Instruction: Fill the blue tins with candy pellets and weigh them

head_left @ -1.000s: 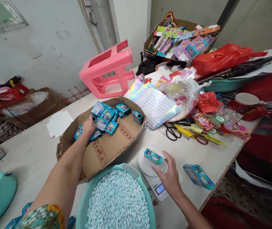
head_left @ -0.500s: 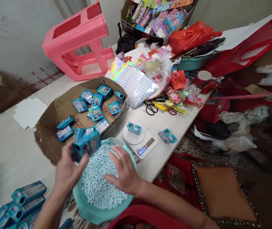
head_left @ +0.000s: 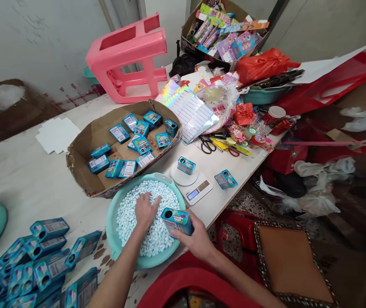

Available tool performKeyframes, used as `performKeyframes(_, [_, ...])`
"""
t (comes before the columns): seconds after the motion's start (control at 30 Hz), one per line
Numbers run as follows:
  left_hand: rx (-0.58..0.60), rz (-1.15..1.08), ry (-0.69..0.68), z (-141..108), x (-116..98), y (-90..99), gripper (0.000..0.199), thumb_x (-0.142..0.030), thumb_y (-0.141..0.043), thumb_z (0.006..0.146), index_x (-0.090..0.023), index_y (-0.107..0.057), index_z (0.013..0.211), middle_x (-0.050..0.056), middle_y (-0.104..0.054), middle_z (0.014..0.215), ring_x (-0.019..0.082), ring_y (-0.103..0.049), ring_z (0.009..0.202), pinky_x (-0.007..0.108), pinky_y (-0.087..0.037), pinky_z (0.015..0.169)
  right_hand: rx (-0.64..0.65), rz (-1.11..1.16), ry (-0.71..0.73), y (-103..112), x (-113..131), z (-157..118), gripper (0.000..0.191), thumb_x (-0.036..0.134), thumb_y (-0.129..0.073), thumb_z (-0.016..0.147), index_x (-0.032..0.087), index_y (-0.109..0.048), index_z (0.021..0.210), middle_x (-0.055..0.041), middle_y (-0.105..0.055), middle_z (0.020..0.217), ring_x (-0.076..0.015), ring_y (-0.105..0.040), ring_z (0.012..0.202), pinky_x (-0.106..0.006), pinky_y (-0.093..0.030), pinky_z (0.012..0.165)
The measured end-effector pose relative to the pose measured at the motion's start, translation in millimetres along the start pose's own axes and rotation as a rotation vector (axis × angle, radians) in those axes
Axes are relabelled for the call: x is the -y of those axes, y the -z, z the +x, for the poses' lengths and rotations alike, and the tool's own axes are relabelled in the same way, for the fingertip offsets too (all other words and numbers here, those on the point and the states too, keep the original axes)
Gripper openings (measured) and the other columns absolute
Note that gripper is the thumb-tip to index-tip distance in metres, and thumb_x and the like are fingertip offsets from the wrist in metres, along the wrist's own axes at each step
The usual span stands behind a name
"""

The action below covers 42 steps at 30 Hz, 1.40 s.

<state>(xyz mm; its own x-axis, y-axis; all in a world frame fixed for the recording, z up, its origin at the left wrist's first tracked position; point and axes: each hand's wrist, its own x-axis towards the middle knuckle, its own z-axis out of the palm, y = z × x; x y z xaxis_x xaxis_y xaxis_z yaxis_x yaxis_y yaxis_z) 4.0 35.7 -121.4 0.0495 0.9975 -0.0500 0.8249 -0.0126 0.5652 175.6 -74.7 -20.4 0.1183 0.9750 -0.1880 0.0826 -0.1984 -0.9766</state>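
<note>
My right hand (head_left: 198, 237) grips a small blue candy box (head_left: 177, 218), tilted over the right rim of a turquoise basin (head_left: 112, 239); a dark round hole shows in its top. My left hand (head_left: 145, 210) reaches into the pale blue candy pieces (head_left: 160, 244) filling the basin. Its thumb is apart from its fingers, and the fingertips are partly hidden among the pieces. Behind the basin's right side, a white digital scale (head_left: 197, 191) carries another blue box (head_left: 186, 165). One more blue box (head_left: 225, 179) lies on the table to the right of the scale.
A cut-down cardboard box (head_left: 83, 179) holds several closed blue boxes. Several blue boxes with holes (head_left: 51, 265) cluster at lower left. Scissors (head_left: 208, 145), pens and shiny sheets (head_left: 191, 109) lie behind the scale. A pink stool (head_left: 127, 47) lies on its side. A red chair (head_left: 234, 231) stands at right.
The blue box has passed from my left hand to my right. My left hand has lowered into the candy pieces. The view has shifted, showing more of the boxes at lower left.
</note>
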Motion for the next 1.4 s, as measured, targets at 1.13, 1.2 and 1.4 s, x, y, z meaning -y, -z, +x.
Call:
performKeyframes(1.13, [-0.155,-1.423,0.374,-31.9,-81.5,103.4,0.028,-0.038,-0.063,0.075,-0.017,-0.048,0.064,-0.004,-0.05,0.056,0.012,-0.057,0.055,0.025,-0.047,0.057,0.024,-0.489,0.333,-45.6,17.9,22.4,0.032,0.019,-0.072,0.068,0.024,-0.062,0.098,-0.0029,-0.068,0.096,-0.0236,-0.061,0.092,-0.036,-0.044,0.081])
performKeyframes(1.2, [-0.168,-1.423,0.38,-31.5,-82.8,102.6,0.028,-0.038,-0.063,0.075,-0.017,-0.049,0.064,-0.003,-0.053,0.059,0.012,-0.059,0.058,0.025,-0.047,0.058,0.026,-0.48,0.323,-44.6,18.7,23.7,0.032,0.019,-0.072,0.068,0.024,-0.062,0.098,-0.0029,-0.068,0.096,-0.0236,-0.061,0.092,-0.036,-0.045,0.081])
performKeyframes(1.4, [-0.187,-1.409,0.36,-29.3,-84.4,102.1,0.03,-0.037,-0.062,0.077,-0.017,-0.047,0.061,-0.004,-0.05,0.056,0.012,-0.058,0.056,0.025,-0.046,0.06,0.014,-0.452,0.314,-43.8,19.9,25.6,0.031,0.02,-0.073,0.068,0.023,-0.063,0.098,-0.0028,-0.068,0.095,-0.0228,-0.062,0.091,-0.035,-0.045,0.08])
